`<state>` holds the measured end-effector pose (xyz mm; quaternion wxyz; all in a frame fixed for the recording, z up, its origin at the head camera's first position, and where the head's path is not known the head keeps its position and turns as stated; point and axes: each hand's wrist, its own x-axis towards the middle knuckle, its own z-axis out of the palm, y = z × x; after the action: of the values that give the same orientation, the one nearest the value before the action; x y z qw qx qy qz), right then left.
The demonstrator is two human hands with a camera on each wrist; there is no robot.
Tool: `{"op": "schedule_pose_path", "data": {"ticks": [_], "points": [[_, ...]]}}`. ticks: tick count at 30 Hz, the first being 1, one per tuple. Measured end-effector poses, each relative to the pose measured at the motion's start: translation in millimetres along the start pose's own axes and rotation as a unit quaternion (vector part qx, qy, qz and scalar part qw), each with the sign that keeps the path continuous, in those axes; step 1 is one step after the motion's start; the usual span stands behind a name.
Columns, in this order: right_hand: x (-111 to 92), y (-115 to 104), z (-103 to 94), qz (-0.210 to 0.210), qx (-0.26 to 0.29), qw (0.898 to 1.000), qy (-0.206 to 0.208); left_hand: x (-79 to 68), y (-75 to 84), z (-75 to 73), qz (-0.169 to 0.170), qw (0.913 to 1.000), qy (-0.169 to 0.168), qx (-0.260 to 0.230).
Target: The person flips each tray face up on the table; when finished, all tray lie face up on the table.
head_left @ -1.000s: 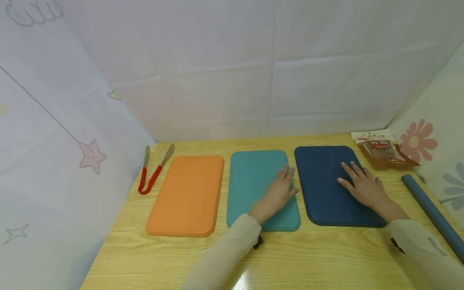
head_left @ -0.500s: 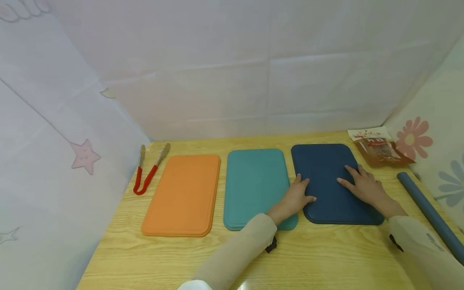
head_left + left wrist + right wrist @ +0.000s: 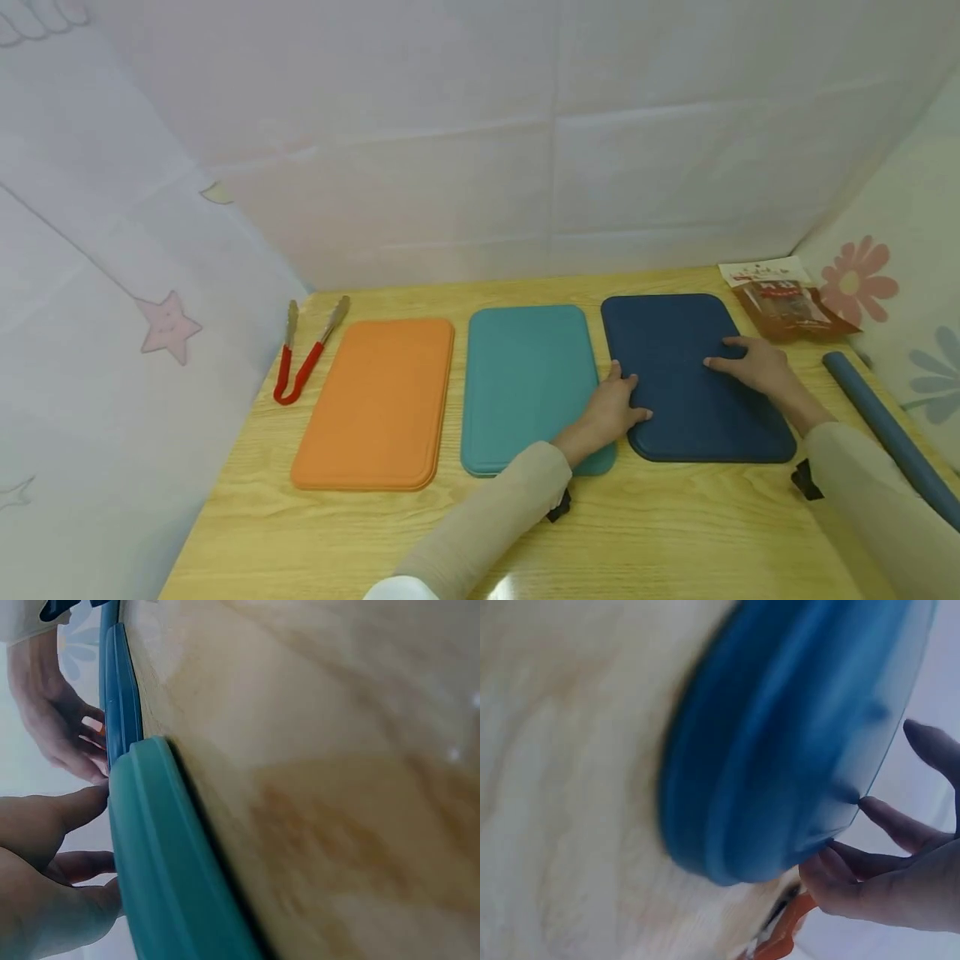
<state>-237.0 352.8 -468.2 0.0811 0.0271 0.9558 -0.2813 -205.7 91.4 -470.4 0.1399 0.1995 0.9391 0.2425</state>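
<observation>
A navy rectangular board (image 3: 686, 404) with rounded corners lies flat on the table at the right. My left hand (image 3: 603, 410) reaches over the teal board (image 3: 525, 375) to the navy board's left edge. Its thumb tip lies over the navy surface, its fingertips right at the gap between the boards. At the navy board's right side, my right hand (image 3: 761, 367) has thumb and index spread on top while its other fingers bend out of sight. In the right wrist view the board's ridged edge (image 3: 735, 780) shows, with the fingers touching its rim.
Left of the teal board lies an orange board (image 3: 375, 400). Red-handled tongs (image 3: 307, 367) rest at the far left. A brown snack bag (image 3: 787, 308) sits at the back right, and a grey-blue roll (image 3: 885, 429) lies along the right edge. Fabric walls (image 3: 420, 167) enclose the table (image 3: 570, 542).
My left hand has moved right, from over the teal board to the navy board's left edge. My right hand's spread fingers have bent and drawn toward the navy board's right side.
</observation>
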Motion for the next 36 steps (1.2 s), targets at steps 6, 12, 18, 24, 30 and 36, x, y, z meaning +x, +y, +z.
{"op": "schedule_pose_path", "data": {"ticks": [6,12,18,24,30,36], "points": [[-3.0,2.3,-8.1,0.056,0.120,0.991,0.014,-0.3,-1.0,-0.9,0.004,1.0000,0.000,0.008],[-4.2,10.6,-13.2,0.099,0.210,0.972,0.028,-0.6,-0.4,-2.9,-0.005,0.9998,-0.010,0.014],[-7.1,20.0,-30.6,0.091,0.250,0.964,-0.005,-0.3,0.5,-2.0,-0.008,0.9996,-0.019,0.017],[-6.6,21.5,-61.4,0.051,0.310,0.949,-0.036,3.5,0.0,-5.9,-0.005,0.9997,-0.014,0.017],[-0.9,11.7,-87.8,0.032,0.284,0.955,-0.079,6.8,-1.9,-12.4,0.006,0.9998,-0.017,0.002],[-2.1,1.2,-107.5,0.018,0.275,0.951,-0.144,-0.5,-1.8,-16.6,0.000,0.9983,-0.034,-0.047]]}}
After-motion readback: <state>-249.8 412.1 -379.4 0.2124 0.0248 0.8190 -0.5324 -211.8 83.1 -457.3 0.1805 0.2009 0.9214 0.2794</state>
